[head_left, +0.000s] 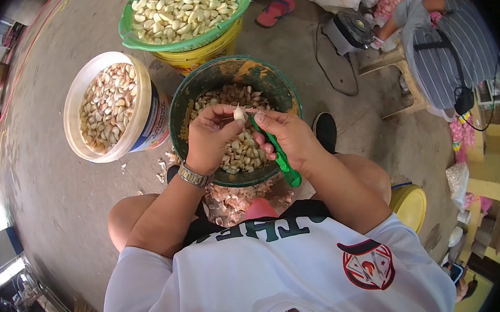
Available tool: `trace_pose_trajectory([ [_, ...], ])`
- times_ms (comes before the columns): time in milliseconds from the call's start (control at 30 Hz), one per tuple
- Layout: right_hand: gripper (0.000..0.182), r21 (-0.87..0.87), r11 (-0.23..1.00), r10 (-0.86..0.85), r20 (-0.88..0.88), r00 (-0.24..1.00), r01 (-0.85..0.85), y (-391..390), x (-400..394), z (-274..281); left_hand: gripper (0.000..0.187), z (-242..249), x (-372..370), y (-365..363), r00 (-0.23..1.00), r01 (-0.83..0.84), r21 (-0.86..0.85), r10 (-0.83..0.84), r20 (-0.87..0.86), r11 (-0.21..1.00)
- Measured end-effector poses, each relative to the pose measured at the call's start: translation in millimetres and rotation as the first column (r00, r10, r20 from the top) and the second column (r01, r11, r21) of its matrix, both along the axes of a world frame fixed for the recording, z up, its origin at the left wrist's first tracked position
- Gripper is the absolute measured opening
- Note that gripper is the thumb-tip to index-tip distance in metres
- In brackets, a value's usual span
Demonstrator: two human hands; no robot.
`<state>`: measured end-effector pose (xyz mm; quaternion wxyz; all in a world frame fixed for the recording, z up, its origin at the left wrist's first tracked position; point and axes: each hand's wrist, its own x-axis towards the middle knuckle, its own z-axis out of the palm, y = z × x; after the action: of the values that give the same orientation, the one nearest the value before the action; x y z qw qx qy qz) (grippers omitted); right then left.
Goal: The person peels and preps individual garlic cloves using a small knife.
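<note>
above the dark green tub (181, 102), both hands up close: left hand (208, 135) pinches a pale garlic clove (240, 114) between thumb and fingers, right hand (291, 136) grips a green-handled tool (279, 153), its tip end at the fingers too small to make out. handle slants down toward the tub's rim. under the hands, tub holds loose cloves (243, 156), paler ones nearer the wearer, browner ones on the far side. papery skins (230, 202) on the floor at the tub's near side. white bucket (73, 127) of unpeeled-looking cloves just left. beyond, green basket (128, 37) of pale cloves sits on a yellow bucket (208, 52). far right, person in striped shirt (462, 48).
</note>
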<state>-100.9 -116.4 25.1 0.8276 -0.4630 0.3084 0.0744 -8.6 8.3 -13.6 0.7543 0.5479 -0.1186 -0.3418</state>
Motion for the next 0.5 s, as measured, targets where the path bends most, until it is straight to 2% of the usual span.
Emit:
trace_pose_trajectory([
  [33, 0.03, -0.065, 0.998, 0.012, 0.025, 1.0, -0.01, 1.2, -0.7, -0.8, 0.019, 0.2, 1.4, -0.1, 0.995, 0.02, -0.042, -0.024, -0.101, 0.999],
  [67, 0.029, -0.13, 0.991, 0.025, 0.048, 0.999, -0.019, 2.3, -1.3, -2.0, 0.02, -2.0, 1.1, -0.6, 0.995, 0.022, -0.063, -0.028, -0.097, 0.998],
  [133, 0.028, -0.419, 0.907, 0.105, 0.124, 0.987, -0.044, 5.7, -3.8, -12.7, 0.02, -7.1, -1.3, -1.4, 0.995, 0.025, -0.103, -0.035, -0.095, 0.994],
  [167, 0.027, -0.552, 0.832, 0.151, 0.152, 0.977, -0.043, 6.5, -4.0, -15.7, 0.02, -7.4, -0.5, -1.4, 0.991, 0.047, -0.067, -0.055, -0.118, 0.997],
  [233, 0.025, -0.513, 0.859, 0.062, 0.124, 0.99, 0.01, 5.6, -0.9, -12.8, 0.02, -1.9, 0.9, -1.0, 0.981, 0.093, 0.004, -0.091, -0.17, 0.996],
  [267, 0.024, -0.493, 0.869, 0.018, 0.109, 0.994, 0.039, 5.0, -0.1, -11.6, 0.02, -0.3, 0.9, -0.1, 0.967, 0.11, -0.017, -0.111, -0.229, 0.994],
  [333, 0.025, -0.436, 0.899, -0.007, 0.101, 0.995, 0.051, 2.3, -0.8, -15.1, 0.019, 2.5, 1.9, 0.7, 0.928, 0.141, -0.065, -0.155, -0.338, 0.988],
  [433, 0.028, -0.331, 0.943, -0.015, 0.067, 0.998, 0.036, -0.7, -1.0, -14.7, 0.018, 2.6, 2.5, 0.8, 0.899, 0.096, -0.158, -0.154, -0.41, 0.983],
  [500, 0.031, -0.299, 0.954, 0.003, 0.063, 0.998, 0.016, 0.2, -1.0, -12.5, 0.018, -2.4, 2.5, 0.7, 0.918, 0.087, -0.104, -0.12, -0.377, 0.991],
])
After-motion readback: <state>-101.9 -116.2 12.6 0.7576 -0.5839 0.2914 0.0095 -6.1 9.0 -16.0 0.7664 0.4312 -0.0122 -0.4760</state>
